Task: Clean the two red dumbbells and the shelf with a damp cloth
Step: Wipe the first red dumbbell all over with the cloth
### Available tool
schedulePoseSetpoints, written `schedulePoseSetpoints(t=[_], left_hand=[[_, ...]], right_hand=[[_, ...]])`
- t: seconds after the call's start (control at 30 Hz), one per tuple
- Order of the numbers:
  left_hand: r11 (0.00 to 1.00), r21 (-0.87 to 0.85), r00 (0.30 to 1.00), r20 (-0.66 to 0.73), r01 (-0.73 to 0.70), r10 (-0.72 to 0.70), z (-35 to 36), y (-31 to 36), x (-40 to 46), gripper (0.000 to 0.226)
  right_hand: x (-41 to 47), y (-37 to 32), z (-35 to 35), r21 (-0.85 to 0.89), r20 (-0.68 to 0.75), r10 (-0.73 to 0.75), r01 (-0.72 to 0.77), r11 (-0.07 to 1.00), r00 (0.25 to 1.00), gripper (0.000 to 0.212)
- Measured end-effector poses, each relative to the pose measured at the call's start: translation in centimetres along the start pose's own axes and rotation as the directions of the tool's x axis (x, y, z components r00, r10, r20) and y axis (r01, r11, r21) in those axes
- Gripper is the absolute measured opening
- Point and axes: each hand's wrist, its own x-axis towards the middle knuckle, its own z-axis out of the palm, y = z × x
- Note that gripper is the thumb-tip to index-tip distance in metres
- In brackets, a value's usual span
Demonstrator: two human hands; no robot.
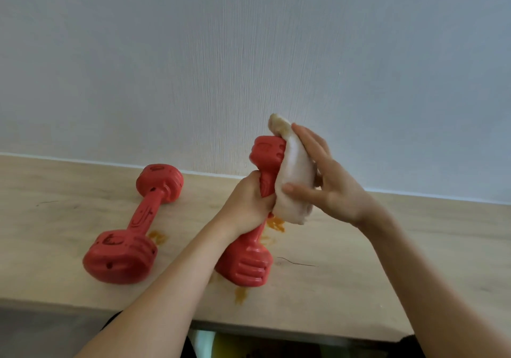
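Gripping handle of tilted red dumbbell (243, 263) at frame centre with left hand (246, 200), right hand (326, 180) pressing pale cloth (296, 175) against its raised head, second dumbbell (132, 225) lying lower left on wooden shelf (387, 261), orange stains (275, 223) beneath.

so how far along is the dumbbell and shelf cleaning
Nothing looks finished. In hand: the left hand grips the tilted dumbbell by its handle while the right hand presses the cloth against its upper end. Left: the other dumbbell, with dark marks, and the shelf, with orange stains.
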Motion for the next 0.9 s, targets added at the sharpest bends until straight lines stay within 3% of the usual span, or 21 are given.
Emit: schedulePoseSetpoints(t=[0.07, 0.17, 0.27, 0.4, 0.47, 0.6, 0.73, 0.8, 0.9], left_hand=[[0.998, -0.054, 0.998, 0.053, 0.042, -0.039, -0.2, -0.4, -0.1, 0.019], [0.983, -0.151, 0.975, 0.207, 0.109, -0.076, -0.6, -1.1, -0.4, 0.045], [0.986, -0.111, 0.955, 0.283, 0.121, -0.085, -0.2, -1.2, -0.8, 0.044], [1.000, 0.011, 0.986, 0.166, 0.006, -0.008, 0.9, -1.4, -0.6, 0.029], [0.997, 0.068, 0.995, 0.099, -0.037, 0.030, 1.1, -1.4, -0.3, 0.007], [0.987, 0.156, 0.999, 0.023, -0.043, 0.040, 1.3, -1.7, -0.2, 0.009], [0.995, 0.097, 0.998, 0.055, -0.026, 0.021, 1.2, -1.7, -0.2, 0.017], [1.000, 0.007, 0.997, 0.074, 0.002, -0.002, 1.0, -1.7, -0.3, 0.015], [0.996, -0.068, 0.993, 0.107, 0.065, -0.057, 0.6, -1.8, -0.5, 0.034]], right_hand=[[0.2, 0.6, 0.1, -0.055, 0.013, -0.018, 0.019, 0.998, 1.000, 0.094], [0.3, 1.2, 0.5, -0.055, -0.048, -0.016, 0.013, 0.998, 0.999, 0.092], [0.1, 1.5, 1.1, -0.083, -0.104, 0.051, -0.060, 0.995, 0.993, 0.089], [0.4, 0.8, 3.5, -0.242, -0.293, 0.064, -0.139, 0.960, 0.954, 0.089], [1.2, 0.1, 5.0, -0.297, -0.394, 0.039, -0.167, 0.940, 0.918, 0.087], [2.5, -0.6, 6.0, -0.312, -0.476, 0.022, -0.192, 0.931, 0.879, 0.086], [2.2, -0.4, 5.1, -0.275, -0.451, 0.034, -0.175, 0.945, 0.892, 0.079], [1.7, 0.2, 4.2, -0.244, -0.371, 0.016, -0.114, 0.963, 0.929, 0.076], [0.9, 1.6, 2.6, -0.168, -0.240, 0.024, -0.066, 0.984, 0.970, 0.074]])
